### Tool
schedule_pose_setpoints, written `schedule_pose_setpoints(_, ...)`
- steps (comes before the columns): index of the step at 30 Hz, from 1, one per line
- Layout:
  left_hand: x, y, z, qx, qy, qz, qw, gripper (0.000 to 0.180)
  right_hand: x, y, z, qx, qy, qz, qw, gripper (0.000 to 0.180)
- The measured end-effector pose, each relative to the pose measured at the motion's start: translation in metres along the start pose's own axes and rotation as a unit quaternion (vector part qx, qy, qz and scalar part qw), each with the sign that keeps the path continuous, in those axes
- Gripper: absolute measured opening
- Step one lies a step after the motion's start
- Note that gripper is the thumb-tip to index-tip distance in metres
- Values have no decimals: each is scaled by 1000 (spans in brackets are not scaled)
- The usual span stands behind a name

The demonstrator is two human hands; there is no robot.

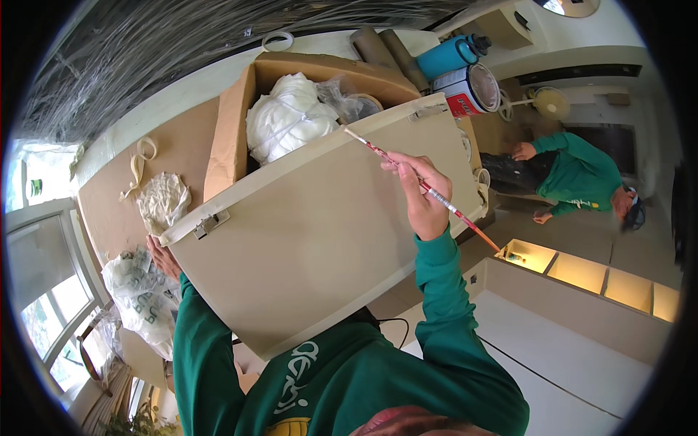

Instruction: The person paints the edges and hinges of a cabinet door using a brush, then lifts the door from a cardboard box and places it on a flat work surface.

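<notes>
A beige cabinet door (pixel 305 240) with metal hinges lies tilted across the middle in front of me. My left hand (pixel 164 259) is at its left edge, fingers against the rim; the palm is partly hidden behind the panel. Over the upper right part of the door, my right hand (pixel 424 190) pinches a slim paintbrush (pixel 462 216) with a red and white patterned handle. The brush's pale tip points to the upper left, close to the door's far edge. One hinge (pixel 211 224) sits near the left corner, another (pixel 427 111) near the far right corner.
Beyond the door stands a cardboard box (pixel 231 138) holding a white bundle (pixel 289 120). A paint can (pixel 472 91) and blue bottle (pixel 451 57) stand farther right. Crumpled masking material (pixel 163 202) and plastic bags (pixel 142 298) lie left. Another person (pixel 582 171) is at the right.
</notes>
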State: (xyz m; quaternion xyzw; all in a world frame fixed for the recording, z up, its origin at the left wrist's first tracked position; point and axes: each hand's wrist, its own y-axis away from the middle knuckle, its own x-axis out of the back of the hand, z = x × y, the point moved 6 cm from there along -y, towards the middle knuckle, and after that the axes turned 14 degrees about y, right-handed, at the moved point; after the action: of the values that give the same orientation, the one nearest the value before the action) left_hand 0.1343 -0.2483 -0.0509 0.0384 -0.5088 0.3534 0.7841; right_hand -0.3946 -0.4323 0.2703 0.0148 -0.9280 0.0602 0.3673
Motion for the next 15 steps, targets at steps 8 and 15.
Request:
schedule_pose_setpoints(8,-3,-2,-2,-35,-24,22,999,80,28,-9,33,-25,13,75,997,23)
schedule_pose_setpoints(15,-4,1,-2,-33,-40,28,998,81,48,-19,58,-27,43,113,992,24)
